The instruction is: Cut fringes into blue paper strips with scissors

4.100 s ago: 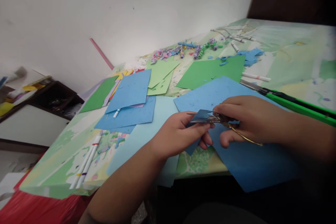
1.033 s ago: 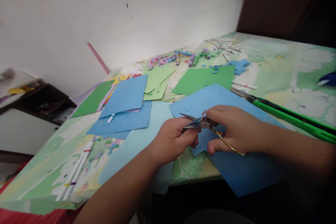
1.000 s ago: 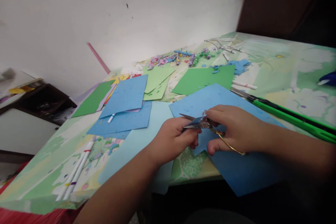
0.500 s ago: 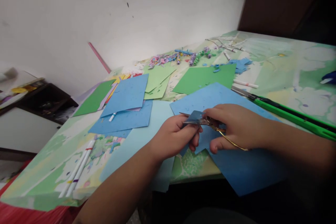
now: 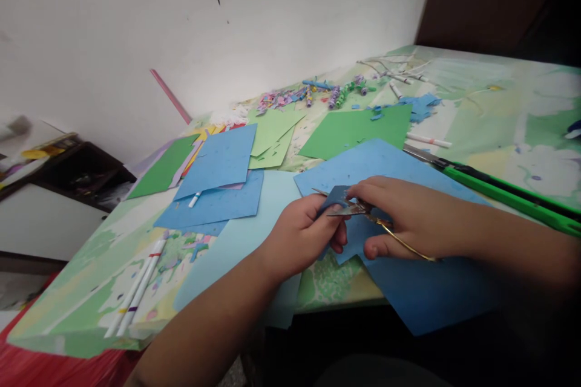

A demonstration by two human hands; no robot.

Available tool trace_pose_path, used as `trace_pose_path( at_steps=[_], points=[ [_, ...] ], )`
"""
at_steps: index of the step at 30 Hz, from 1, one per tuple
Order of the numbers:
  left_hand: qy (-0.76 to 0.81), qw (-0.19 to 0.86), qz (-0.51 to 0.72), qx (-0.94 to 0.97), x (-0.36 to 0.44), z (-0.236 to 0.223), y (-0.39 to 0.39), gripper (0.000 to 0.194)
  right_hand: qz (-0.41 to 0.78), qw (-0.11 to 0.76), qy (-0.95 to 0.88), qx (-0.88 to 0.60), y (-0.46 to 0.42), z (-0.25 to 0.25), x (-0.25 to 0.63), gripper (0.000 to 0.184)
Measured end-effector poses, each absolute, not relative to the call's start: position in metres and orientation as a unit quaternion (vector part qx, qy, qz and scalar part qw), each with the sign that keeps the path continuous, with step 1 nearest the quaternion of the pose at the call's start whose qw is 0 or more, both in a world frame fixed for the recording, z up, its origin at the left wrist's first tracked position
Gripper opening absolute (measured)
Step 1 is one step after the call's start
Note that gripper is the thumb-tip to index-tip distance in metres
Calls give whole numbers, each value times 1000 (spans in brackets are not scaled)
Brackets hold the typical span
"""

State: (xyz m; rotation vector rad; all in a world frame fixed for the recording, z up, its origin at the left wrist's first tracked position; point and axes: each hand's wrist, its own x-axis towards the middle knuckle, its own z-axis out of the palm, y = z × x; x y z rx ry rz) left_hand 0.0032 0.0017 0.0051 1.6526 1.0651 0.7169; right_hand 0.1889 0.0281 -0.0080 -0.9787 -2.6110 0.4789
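My left hand (image 5: 308, 230) is closed on a small piece of blue paper (image 5: 336, 196), pinched between thumb and fingers. My right hand (image 5: 403, 217) is closed on a pair of scissors (image 5: 385, 227) with a gold-coloured handle. Its parted blades point left, on either side of the blue piece. Part of the handle is hidden behind my right fingers. Below both hands, large blue sheets (image 5: 436, 296) lie at the table's front, one corner hanging past the edge. A light blue sheet (image 5: 236, 254) lies partly under my left forearm.
A green utility knife (image 5: 508, 193) lies to the right. Blue sheets (image 5: 218, 157), green sheets (image 5: 358, 130) and light green paper (image 5: 272, 133) cover the table's middle. White markers (image 5: 136, 290) lie at front left. Coloured scraps (image 5: 281, 98) and rolled paper pieces (image 5: 336, 97) sit near the wall.
The scissor blades have shifted slightly right against the blue piece, and the piece is tilted differently in my left fingers. Both hands stay in nearly the same place; the view has shifted slightly.
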Motion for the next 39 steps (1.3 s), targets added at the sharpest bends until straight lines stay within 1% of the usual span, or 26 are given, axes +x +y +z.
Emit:
trace_pose_path(
  at_steps=[4,10,13,21,25,29,31,36,39],
  points=[
    [443,485,291,696,3,4,1,30,174,152,-911,-343,28,-9,189,63],
    [436,466,287,715,2,1,-1,23,194,161,-912,-323,29,-10,189,59],
    [430,461,285,722,2,1,-1,24,184,174,-913,-319,28,-12,189,62],
    [423,472,283,720,3,2,0,21,153,166,-917,-327,30,-13,189,66],
    [414,469,280,728,2,2,-1,25,143,167,-919,-327,30,-14,189,69],
    [395,458,280,745,0,3,0,27,106,169,-923,-330,28,-11,189,68],
    [378,473,282,744,0,3,1,27,88,163,-928,-324,27,-10,190,65],
    [351,590,278,672,-1,2,1,22,52,201,-934,-292,28,-11,191,58],
    [349,623,275,644,-1,2,1,23,37,204,-935,-288,29,-12,192,57]
  ],
)
